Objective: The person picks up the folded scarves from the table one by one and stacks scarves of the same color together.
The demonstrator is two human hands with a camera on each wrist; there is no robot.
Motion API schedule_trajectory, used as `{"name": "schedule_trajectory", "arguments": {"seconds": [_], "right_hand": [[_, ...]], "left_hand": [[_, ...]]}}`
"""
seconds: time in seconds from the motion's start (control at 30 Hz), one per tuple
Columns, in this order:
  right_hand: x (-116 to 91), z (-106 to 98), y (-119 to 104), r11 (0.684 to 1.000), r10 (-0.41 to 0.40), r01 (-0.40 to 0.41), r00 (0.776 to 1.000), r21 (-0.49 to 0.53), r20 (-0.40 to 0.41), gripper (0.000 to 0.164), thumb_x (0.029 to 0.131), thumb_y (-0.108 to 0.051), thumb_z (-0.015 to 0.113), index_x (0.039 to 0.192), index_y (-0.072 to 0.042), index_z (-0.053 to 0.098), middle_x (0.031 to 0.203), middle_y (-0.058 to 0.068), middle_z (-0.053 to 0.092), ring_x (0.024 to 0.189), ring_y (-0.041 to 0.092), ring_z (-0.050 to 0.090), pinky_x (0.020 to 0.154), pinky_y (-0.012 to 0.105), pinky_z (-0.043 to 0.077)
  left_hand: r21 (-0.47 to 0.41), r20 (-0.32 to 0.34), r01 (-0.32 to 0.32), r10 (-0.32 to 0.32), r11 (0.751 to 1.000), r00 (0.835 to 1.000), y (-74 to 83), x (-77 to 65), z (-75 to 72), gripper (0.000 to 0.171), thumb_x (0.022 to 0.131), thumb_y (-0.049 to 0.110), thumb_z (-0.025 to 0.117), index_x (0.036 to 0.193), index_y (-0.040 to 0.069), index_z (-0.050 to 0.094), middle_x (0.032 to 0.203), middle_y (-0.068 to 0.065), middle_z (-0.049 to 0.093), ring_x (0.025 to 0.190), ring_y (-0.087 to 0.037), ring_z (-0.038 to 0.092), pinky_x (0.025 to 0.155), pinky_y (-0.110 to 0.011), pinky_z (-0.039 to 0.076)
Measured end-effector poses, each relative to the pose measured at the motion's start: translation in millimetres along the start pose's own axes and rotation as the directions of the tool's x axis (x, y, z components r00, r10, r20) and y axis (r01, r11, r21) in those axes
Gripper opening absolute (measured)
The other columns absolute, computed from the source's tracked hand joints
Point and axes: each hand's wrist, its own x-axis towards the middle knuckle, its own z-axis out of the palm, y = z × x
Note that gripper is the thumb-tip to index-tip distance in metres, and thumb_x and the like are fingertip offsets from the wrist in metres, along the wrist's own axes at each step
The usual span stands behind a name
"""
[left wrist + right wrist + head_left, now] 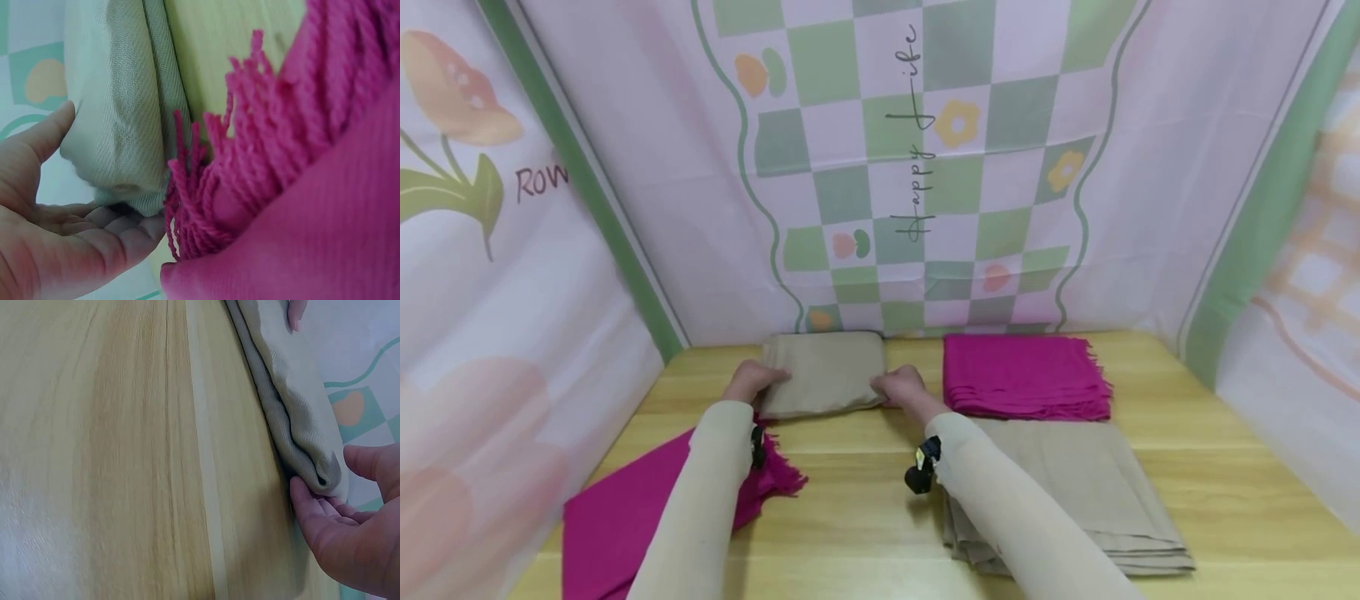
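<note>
A small folded beige scarf [823,375] lies at the back of the wooden table, layers stacked. My left hand [751,382] grips its left end, thumb over the top and fingers [119,247] curled beneath the edge. At the opposite end my right hand [904,385] holds the folded side; its fingertips [300,490] tuck against the lower layer, with the thumb near the upper edge. A magenta fringed scarf [625,500] lies under my left forearm, its tassels [269,131] close beside the beige folds.
Another magenta scarf [1018,375], folded into a rectangle, lies at the back right. In front of it a larger folded beige cloth [1075,475] is partly covered by my right forearm. Printed curtains [925,167] hang behind and beside the wooden table [850,533].
</note>
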Motion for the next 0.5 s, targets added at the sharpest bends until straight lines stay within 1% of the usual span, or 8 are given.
{"name": "schedule_trajectory", "arguments": {"seconds": [0.1, 0.2, 0.37, 0.43, 0.5], "right_hand": [[1.1, 2.1, 1.1, 1.0, -0.001, 0.001, 1.0, 0.03, -0.01, 0.032, 0.087, -0.006, 0.067, 0.107, 0.017, 0.059, 0.1, 0.021, 0.063, 0.075, 0.02, 0.062, 0.069, 0.029, 0.056], [2.4, 4.4, 2.5, 0.998, 0.002, -0.001, 1.0, 0.063, -0.017, 0.031, 0.088, -0.005, 0.066, 0.107, 0.018, 0.059, 0.1, 0.021, 0.063, 0.076, 0.02, 0.062, 0.07, 0.029, 0.056], [4.7, 6.1, 3.2, 0.993, 0.032, -0.028, 0.999, 0.116, -0.028, 0.03, 0.088, -0.003, 0.067, 0.107, 0.017, 0.057, 0.097, 0.02, 0.063, 0.08, 0.022, 0.064, 0.074, 0.032, 0.057], [4.7, 6.5, 2.7, 0.989, 0.054, -0.051, 0.998, 0.14, -0.017, 0.03, 0.088, -0.004, 0.067, 0.108, 0.017, 0.056, 0.095, 0.018, 0.064, 0.08, 0.022, 0.064, 0.075, 0.032, 0.057], [4.8, 6.8, 2.3, 0.982, 0.077, -0.078, 0.997, 0.171, 0.01, 0.03, 0.089, -0.004, 0.066, 0.109, 0.017, 0.055, 0.091, 0.017, 0.064, 0.078, 0.021, 0.064, 0.076, 0.032, 0.057]], "left_hand": [[0.003, -0.008, 0.027, -0.027, 1.0, 1.0, 1.1, 0.8, -0.4, 0.055, 0.086, 0.014, 0.071, 0.124, -0.019, 0.048, 0.122, -0.032, 0.054, 0.108, -0.04, 0.057, 0.092, -0.047, 0.05], [-0.008, -0.009, 0.049, -0.049, 0.999, 0.999, 2.1, 1.0, 0.1, 0.056, 0.087, 0.014, 0.07, 0.126, -0.018, 0.045, 0.123, -0.032, 0.053, 0.109, -0.04, 0.057, 0.092, -0.047, 0.049], [-0.001, -0.04, 0.027, -0.027, 1.0, 0.999, 2.3, 2.6, 0.6, 0.057, 0.085, 0.015, 0.072, 0.123, -0.019, 0.047, 0.119, -0.031, 0.054, 0.101, -0.038, 0.059, 0.086, -0.046, 0.052], [0.004, -0.056, 0.024, -0.024, 1.0, 0.998, 2.5, 3.5, 0.7, 0.058, 0.084, 0.016, 0.072, 0.122, -0.019, 0.047, 0.117, -0.03, 0.055, 0.098, -0.037, 0.06, 0.085, -0.046, 0.053], [0.006, -0.056, 0.033, -0.033, 0.999, 0.998, 2.7, 3.7, 0.6, 0.06, 0.084, 0.018, 0.072, 0.123, -0.019, 0.046, 0.116, -0.029, 0.055, 0.096, -0.036, 0.059, 0.084, -0.046, 0.053]]}}
